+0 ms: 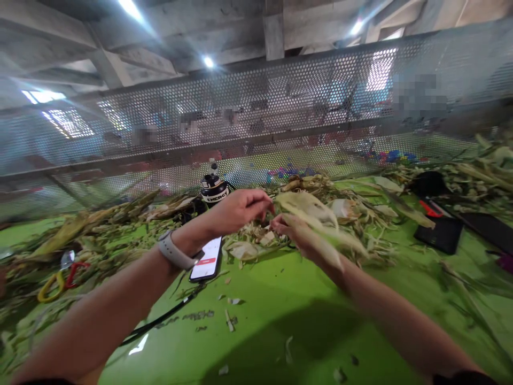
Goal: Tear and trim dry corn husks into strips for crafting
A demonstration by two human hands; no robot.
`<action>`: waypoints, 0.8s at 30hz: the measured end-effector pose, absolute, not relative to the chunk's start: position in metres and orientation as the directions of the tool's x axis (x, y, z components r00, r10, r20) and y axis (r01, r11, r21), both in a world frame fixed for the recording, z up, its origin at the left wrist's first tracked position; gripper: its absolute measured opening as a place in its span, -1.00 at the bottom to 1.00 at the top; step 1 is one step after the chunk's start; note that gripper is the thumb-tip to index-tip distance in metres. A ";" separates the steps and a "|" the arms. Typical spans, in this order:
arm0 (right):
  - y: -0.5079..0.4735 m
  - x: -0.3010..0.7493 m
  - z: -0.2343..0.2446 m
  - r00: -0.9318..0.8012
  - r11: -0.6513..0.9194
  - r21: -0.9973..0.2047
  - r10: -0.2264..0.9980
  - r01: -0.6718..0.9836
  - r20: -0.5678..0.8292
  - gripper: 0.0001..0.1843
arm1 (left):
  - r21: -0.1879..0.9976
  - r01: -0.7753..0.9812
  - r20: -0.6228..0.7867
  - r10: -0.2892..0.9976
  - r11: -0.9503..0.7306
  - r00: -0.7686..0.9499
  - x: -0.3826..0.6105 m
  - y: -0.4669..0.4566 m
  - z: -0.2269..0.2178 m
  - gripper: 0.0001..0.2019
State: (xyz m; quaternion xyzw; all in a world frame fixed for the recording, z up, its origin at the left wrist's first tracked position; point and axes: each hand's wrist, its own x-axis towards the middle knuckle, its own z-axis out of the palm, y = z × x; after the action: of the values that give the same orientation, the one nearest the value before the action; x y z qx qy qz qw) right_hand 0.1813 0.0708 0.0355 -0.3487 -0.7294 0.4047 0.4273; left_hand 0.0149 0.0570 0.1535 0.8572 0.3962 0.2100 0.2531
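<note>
In the middle of the head view, a pale green corn husk point(308, 206) hangs over my right hand point(292, 227), and a long strip of it trails, blurred, across the wrist. The fingers of that hand are pinched on the husk. Just to the left and slightly higher is my left hand point(246, 206), its fingers bent closed near the husk's edge. What it pinches, if anything, is hidden. Beneath both hands lies a heap of husk scraps point(244, 248). A grey watch band circles my left wrist.
A lit phone point(207, 259) with a cable lies beside my left wrist, in front of a black bottle point(214, 190). Yellow- and red-handled scissors point(56, 286) rest at left. Black flat items point(438, 232) lie at right on the green table point(256, 321). A perforated metal screen point(248, 123) stands behind.
</note>
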 end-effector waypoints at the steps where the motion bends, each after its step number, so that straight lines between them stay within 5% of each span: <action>1: 0.067 0.174 0.030 -0.395 0.408 -0.902 0.859 0.143 0.326 -0.73 | 0.571 0.635 0.204 0.839 -0.520 0.505 0.011 0.065 0.149 -0.77; 5: 0.050 0.158 0.027 -0.393 0.343 -0.937 0.872 0.063 0.293 -0.75 | 0.482 0.788 0.252 0.922 -0.383 0.294 -0.001 0.085 0.124 -0.83; 11: 0.045 0.175 0.057 -0.236 0.682 -0.685 0.732 0.257 0.639 -0.85 | 0.535 0.753 0.249 0.923 -0.383 0.293 -0.002 0.077 0.095 -0.80; 13: 0.048 0.179 0.059 -0.272 0.645 -0.755 0.753 0.118 0.600 -0.85 | 0.593 0.713 0.198 0.926 -0.375 0.323 0.002 0.074 0.087 -0.80; 18: 0.053 0.171 0.051 -0.260 0.246 -0.923 0.909 -0.296 0.326 -0.75 | 0.676 0.677 0.153 0.955 -0.290 0.255 0.016 0.067 0.061 -0.79; 24: 0.046 0.163 0.049 -0.293 0.253 -0.939 0.903 -0.232 0.316 -0.74 | 0.657 0.680 0.301 0.941 -0.324 0.157 0.024 0.057 0.036 -0.76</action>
State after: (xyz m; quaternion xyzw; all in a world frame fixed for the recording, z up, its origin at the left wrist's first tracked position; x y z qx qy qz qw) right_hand 0.1630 0.0462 0.0488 -0.2823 -0.5938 0.5420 0.5234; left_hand 0.0240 0.0568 0.0362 0.7369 0.5500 0.3449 0.1885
